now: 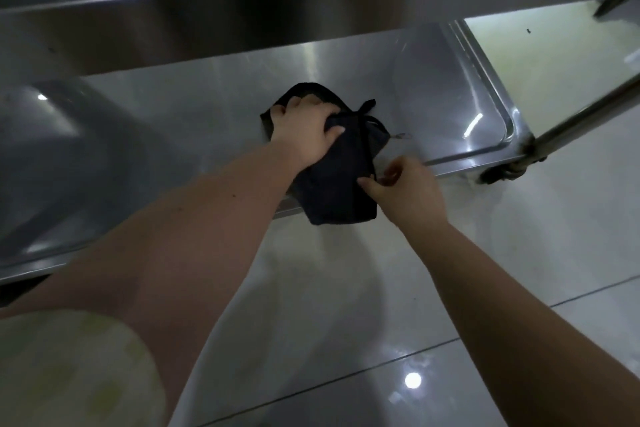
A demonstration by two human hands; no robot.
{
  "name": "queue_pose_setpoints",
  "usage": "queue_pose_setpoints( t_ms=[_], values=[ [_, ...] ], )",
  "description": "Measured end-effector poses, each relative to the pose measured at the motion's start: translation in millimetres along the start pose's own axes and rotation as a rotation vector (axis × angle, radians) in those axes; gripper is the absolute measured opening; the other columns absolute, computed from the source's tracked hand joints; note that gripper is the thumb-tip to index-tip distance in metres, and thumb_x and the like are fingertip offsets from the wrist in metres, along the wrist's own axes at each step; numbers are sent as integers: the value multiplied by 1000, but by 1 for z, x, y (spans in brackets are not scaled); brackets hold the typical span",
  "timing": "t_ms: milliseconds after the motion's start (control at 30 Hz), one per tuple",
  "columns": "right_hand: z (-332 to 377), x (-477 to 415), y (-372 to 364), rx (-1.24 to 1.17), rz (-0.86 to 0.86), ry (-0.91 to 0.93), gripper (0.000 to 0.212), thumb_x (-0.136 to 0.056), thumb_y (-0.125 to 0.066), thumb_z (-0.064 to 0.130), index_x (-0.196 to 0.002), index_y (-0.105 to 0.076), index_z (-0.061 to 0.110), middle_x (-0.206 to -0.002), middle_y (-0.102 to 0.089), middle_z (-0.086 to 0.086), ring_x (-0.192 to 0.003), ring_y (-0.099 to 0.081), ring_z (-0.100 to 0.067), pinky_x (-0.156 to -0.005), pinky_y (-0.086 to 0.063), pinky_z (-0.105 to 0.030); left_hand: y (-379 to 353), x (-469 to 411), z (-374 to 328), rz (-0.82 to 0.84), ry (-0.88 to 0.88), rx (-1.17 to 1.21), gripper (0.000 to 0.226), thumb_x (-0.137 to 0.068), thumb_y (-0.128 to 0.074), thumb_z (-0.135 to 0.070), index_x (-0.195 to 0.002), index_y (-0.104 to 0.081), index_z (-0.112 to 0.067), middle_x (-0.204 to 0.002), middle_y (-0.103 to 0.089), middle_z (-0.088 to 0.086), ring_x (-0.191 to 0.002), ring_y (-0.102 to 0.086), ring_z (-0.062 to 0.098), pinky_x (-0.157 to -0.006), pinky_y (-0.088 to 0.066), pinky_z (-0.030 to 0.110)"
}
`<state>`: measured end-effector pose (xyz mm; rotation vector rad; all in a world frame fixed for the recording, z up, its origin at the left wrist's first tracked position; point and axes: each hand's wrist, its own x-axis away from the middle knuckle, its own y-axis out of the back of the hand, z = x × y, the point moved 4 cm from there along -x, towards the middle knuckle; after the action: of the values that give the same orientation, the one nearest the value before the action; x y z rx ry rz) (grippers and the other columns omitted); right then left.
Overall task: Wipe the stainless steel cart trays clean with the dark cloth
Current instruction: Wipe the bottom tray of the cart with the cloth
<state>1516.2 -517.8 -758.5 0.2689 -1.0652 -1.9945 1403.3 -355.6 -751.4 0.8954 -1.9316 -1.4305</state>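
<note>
On the lower steel tray [156, 149], the dark cloth [332, 194] is pressed down and gripped by the left hand [304, 132], fingers curled into it. The cloth is draped over the tray's front rim, where its right edge is pinched by the right hand [405, 189].

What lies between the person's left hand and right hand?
The head view shows only the dark cloth there. The left hand grips it on the lower tray, and the right hand pinches its near edge.
</note>
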Motion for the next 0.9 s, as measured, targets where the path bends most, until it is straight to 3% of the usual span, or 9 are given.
queue_pose_setpoints(
  t_ms=[133,267,333,433,533,600,700,800,900],
  values=[
    [-17,13,-7,-31,88,-126,47,-75,-75,54,-92,-53,17,-83,-55,10,-71,-50,-3,-54,-33,-20,-1,-6,8,4,82,31,47,-91,-58,-48,-135,-51,-33,-136,-49,2,-129,-40,30,-107,-24,50],
    [-25,24,-23,-546,240,-356,29,-80,-78,32,-92,-65,9,-96,-70,-9,-90,-66,-23,-74,-52,-32,2,-13,7,46,56,25,43,-89,-63,-46,-129,-55,-30,-130,-53,4,-126,-42,29,-107,-29,50],
    [-24,28,-22,-655,266,-396,19,-81,-77,22,-87,-63,10,-94,-70,-10,-88,-67,-24,-78,-54,-37,4,-13,4,47,81,1,37,-90,-62,-46,-124,-59,-30,-128,-53,6,-126,-40,31,-106,-28,49],
    [-17,22,-7,-598,182,-274,14,-82,-75,14,-78,-62,13,-78,-66,-4,-73,-62,-16,-67,-52,-29,10,-12,6,-19,124,58,30,-91,-61,-44,-116,-63,-28,-125,-54,5,-123,-43,31,-103,-31,45],
    [5,9,12,-605,57,-128,17,-83,-71,8,-76,-61,20,-77,-64,-2,-75,-64,-18,-73,-55,-33,28,-17,18,-130,148,291,26,-92,-62,-33,-111,-65,-15,-114,-64,9,-111,-57,30,-83,-34,28],
    [23,-11,24,-542,-61,-22,18,-82,-70,9,-76,-60,22,-73,-62,4,-69,-61,-9,-69,-51,-25,45,-21,33,-230,200,334,25,-91,-63,-33,-106,-65,-14,-109,-66,10,-107,-59,29,-75,-29,26],
    [45,-48,31,-427,-119,39,11,-85,-70,13,-95,-66,14,-80,-61,1,-75,-58,-13,-69,-47,-23,53,-25,50,-232,239,333,31,-88,-66,-37,-112,-65,-18,-112,-66,7,-109,-59,26,-86,-36,27],
    [46,-62,18,-175,-27,53,33,-89,-67,18,-121,-61,14,-109,-59,-3,-99,-56,-17,-87,-43,-23,42,-14,57,-117,292,243,46,-84,-69,-45,-127,-56,-31,-125,-60,-3,-120,-52,23,-100,-34,39],
    [49,-39,5,29,-47,229,34,-86,-64,19,-119,-64,18,-122,-60,-7,-116,-51,-28,-99,-40,-38,35,12,54,-119,23,9,45,-87,-65,-44,-130,-55,-32,-132,-56,0,-127,-43,27,-101,-28,44]
  ],
)
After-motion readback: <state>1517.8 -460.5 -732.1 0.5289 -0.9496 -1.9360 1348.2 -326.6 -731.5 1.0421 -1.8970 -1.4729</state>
